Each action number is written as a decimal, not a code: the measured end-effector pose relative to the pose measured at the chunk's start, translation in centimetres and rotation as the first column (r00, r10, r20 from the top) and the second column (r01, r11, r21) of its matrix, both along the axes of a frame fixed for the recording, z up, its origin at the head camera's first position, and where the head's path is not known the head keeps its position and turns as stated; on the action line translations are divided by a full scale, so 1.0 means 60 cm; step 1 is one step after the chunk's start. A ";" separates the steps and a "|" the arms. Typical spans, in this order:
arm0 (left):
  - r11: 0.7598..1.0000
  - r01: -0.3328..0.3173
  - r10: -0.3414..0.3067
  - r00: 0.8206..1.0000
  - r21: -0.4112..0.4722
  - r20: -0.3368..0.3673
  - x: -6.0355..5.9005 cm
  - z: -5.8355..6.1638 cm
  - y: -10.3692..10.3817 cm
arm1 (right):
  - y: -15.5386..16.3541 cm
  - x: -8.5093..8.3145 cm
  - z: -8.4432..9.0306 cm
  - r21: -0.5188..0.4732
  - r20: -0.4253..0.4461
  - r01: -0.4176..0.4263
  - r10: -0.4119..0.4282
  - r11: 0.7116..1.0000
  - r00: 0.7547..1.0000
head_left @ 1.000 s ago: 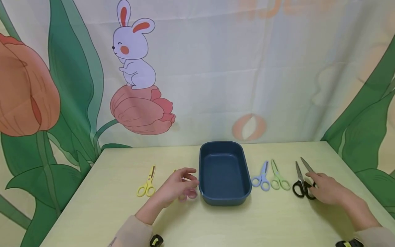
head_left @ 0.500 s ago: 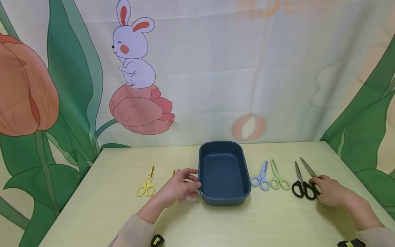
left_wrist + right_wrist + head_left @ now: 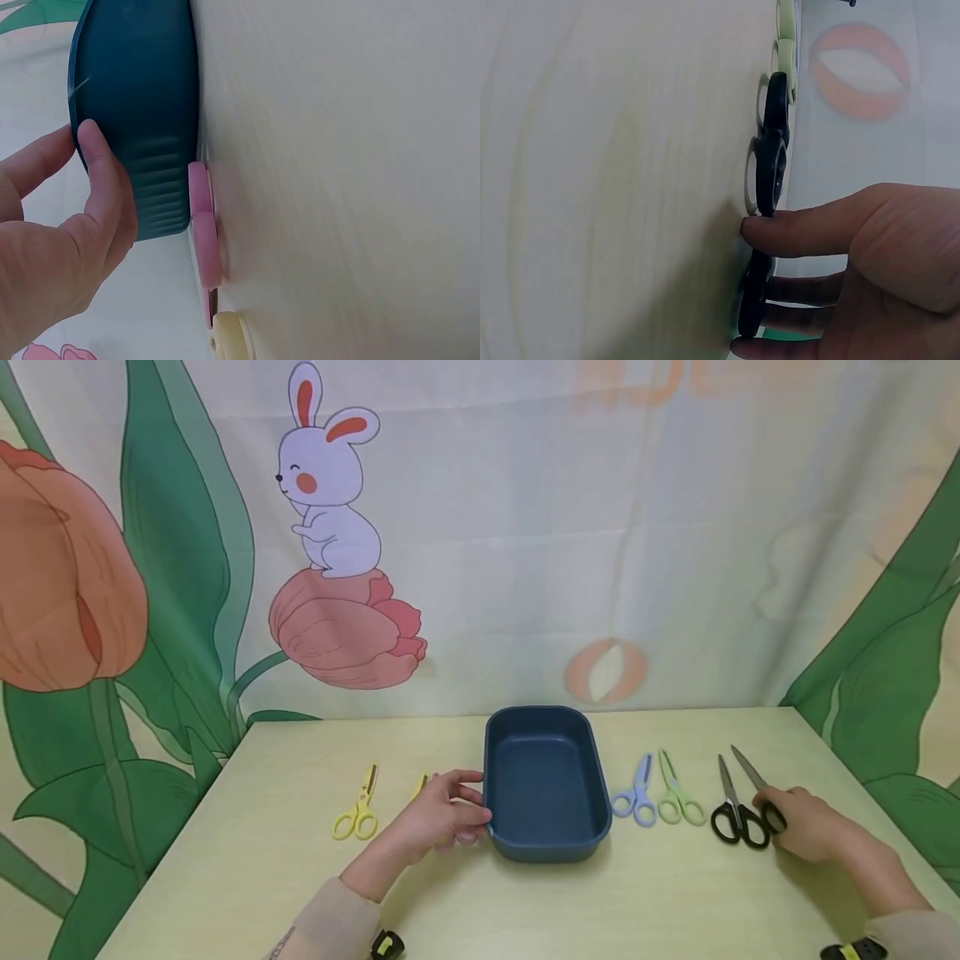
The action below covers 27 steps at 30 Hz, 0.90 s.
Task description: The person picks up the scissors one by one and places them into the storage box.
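Since a second ago my right hand (image 3: 806,828) has slid onto the outer loop of the black scissors (image 3: 738,806), and I see its thumb tip (image 3: 761,229) pressing that handle against the yellow-green table (image 3: 600,902) with the other fingers curling beneath. My left hand (image 3: 438,814) has closed in on the dark blue tray (image 3: 546,781), its relaxed fingers touching the tray's near left wall and hovering over pink scissors (image 3: 202,225) lying just beside it. Farther out lie yellow scissors (image 3: 358,806) to the left, and blue scissors (image 3: 636,793) and green scissors (image 3: 677,795) between tray and black pair.
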<state>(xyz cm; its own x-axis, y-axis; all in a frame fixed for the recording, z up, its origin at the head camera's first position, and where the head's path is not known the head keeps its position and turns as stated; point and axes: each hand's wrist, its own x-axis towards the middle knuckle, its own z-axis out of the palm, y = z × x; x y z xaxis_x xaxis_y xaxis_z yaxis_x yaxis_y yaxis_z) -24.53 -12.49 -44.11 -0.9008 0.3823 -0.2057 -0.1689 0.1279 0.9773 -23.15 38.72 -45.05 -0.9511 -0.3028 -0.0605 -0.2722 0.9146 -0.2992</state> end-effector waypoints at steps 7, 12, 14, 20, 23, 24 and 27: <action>1.000 -0.021 0.021 1.000 0.000 0.023 0.001 -0.003 0.002 | 0.003 0.002 0.000 0.014 -0.005 0.004 -0.004 1.000 1.000; 1.000 -0.018 0.018 1.000 -0.007 0.017 -0.001 0.004 0.004 | 0.004 0.004 0.005 0.018 0.009 0.030 -0.030 0.999 1.000; 1.000 -0.019 0.019 1.000 -0.011 0.015 -0.001 0.006 0.005 | 0.004 0.004 0.006 0.022 0.014 0.042 -0.042 0.999 0.999; 1.000 -0.026 0.027 0.999 -0.015 0.028 0.000 0.005 0.004 | 0.000 0.007 0.015 0.028 0.011 0.075 -0.075 0.997 0.997; 1.000 -0.026 0.027 0.999 -0.016 0.030 0.000 0.007 0.004 | -0.005 0.007 0.021 0.025 0.001 0.107 -0.107 0.994 0.994; 1.000 -0.024 0.024 0.999 -0.015 0.027 0.000 0.007 0.004 | -0.006 0.007 0.022 0.023 -0.002 0.114 -0.114 0.993 0.994; 1.000 -0.018 0.018 1.000 -0.015 0.025 -0.001 0.009 0.005 | -0.013 0.007 0.028 0.016 -0.020 0.132 -0.132 0.991 0.991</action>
